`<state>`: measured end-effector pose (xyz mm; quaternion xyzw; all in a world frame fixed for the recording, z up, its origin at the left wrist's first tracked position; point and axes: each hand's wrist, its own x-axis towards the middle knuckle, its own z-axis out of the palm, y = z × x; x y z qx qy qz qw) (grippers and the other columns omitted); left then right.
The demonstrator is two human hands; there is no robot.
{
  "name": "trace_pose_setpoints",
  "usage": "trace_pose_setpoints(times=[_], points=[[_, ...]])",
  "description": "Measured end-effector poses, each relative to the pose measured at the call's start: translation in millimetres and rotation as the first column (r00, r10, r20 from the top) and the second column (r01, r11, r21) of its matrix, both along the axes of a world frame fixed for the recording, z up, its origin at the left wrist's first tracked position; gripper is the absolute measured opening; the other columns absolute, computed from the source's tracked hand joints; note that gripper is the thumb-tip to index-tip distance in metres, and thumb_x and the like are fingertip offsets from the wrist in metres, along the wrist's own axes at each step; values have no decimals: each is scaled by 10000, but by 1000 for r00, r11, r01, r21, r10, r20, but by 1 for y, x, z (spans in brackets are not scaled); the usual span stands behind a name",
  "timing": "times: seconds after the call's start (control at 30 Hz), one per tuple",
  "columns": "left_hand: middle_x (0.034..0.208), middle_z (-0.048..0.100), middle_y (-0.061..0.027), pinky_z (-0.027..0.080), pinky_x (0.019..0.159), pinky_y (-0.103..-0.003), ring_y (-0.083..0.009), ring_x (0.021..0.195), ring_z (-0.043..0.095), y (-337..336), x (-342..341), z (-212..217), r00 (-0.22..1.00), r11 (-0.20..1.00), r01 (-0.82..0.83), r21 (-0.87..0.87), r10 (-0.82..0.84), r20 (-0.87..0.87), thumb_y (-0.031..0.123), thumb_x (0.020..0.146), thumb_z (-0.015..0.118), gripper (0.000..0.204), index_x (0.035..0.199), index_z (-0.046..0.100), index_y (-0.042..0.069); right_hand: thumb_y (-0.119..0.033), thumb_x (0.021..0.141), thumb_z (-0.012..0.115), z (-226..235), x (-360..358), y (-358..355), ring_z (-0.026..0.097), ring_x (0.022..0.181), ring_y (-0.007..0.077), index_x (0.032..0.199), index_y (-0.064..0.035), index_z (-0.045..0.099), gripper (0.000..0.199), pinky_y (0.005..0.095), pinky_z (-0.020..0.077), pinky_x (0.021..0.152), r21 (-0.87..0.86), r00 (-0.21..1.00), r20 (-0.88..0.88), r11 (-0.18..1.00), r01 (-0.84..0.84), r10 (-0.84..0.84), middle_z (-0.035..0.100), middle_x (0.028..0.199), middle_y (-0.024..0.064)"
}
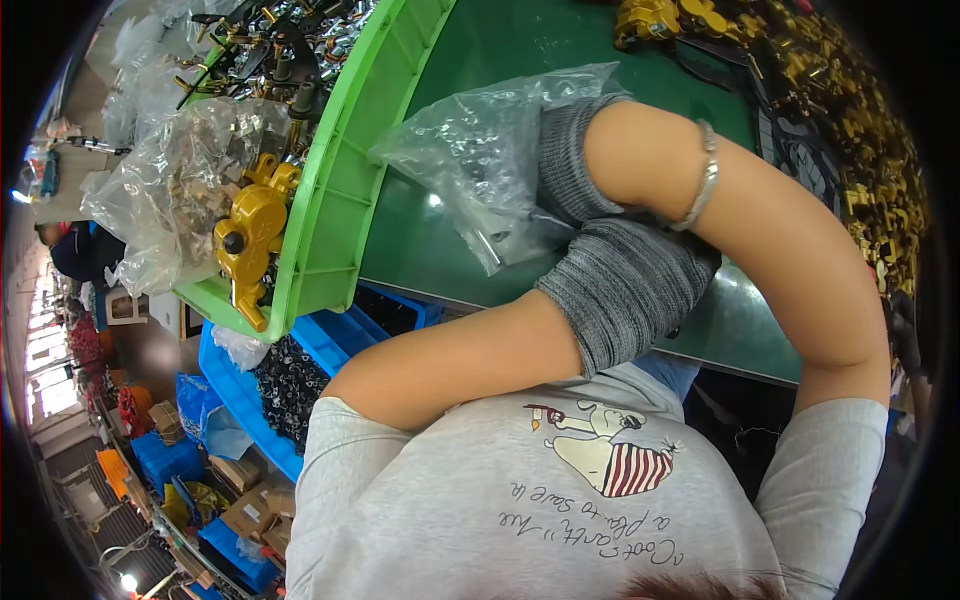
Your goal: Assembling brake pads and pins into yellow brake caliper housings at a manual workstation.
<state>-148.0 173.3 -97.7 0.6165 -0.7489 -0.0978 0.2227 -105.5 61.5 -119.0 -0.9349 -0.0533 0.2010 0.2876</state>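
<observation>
My right hand [575,155], in a grey knit glove, reaches left across the green table top [520,40] into a crumpled clear plastic bag [470,150] of small metal parts. The bag folds over the glove and hides the fingers. A silver bracelet [700,185] sits on that wrist. My left hand [625,285] is wrapped in a grey knit sleeve and lies under my right forearm at the table's near edge. Its fingers are hidden.
A bright green tray [330,200] to the left holds gold-coloured metal castings [250,235], dark fittings and another clear bag [170,180]. Below the table a blue bin [235,385] holds small black parts [285,385]. Gold parts [850,110] are heaped at the far right.
</observation>
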Motion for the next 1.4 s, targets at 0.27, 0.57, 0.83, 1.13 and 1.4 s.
trace_pose_setpoints(times=[0.27,0.57,0.83,1.13,1.4], points=[[994,634,-113,491,759,-428,-261,906,635,2,8,4,998,993,-23,-114,16,-56,152,810,555,273,1066,583,59,-249,792,620,43,13,18,618,733,191,964,-54,671,265,313,505,685,-37,983,-183,999,6,-13,668,892,108],[996,629,-114,504,737,-418,-265,910,632,1,10,12,1000,993,9,117,-9,-3,219,735,673,371,1066,586,77,-223,787,615,61,11,-12,645,734,234,904,-69,693,208,335,515,672,-513,992,-107,859,1,-65,671,846,109],[994,632,-101,505,730,-420,-273,891,634,-1,14,16,997,969,-47,241,33,64,257,755,658,336,1044,612,92,-244,829,620,52,11,-7,649,672,203,1040,-68,642,276,344,513,611,-247,868,364,864,438,-336,669,786,85],[953,602,-111,489,692,-401,-282,815,609,-4,12,15,996,986,-55,155,43,77,336,779,640,433,1154,571,133,-47,827,618,82,-39,-34,634,843,263,1077,-40,599,251,344,507,734,311,633,620,886,344,-463,662,832,137],[974,610,-120,492,702,-393,-270,846,616,2,11,18,991,981,-107,159,92,99,342,793,625,460,1185,543,116,-262,850,632,62,-163,-71,594,596,153,1033,-34,632,292,326,497,573,361,393,142,417,834,-908,633,713,72]])
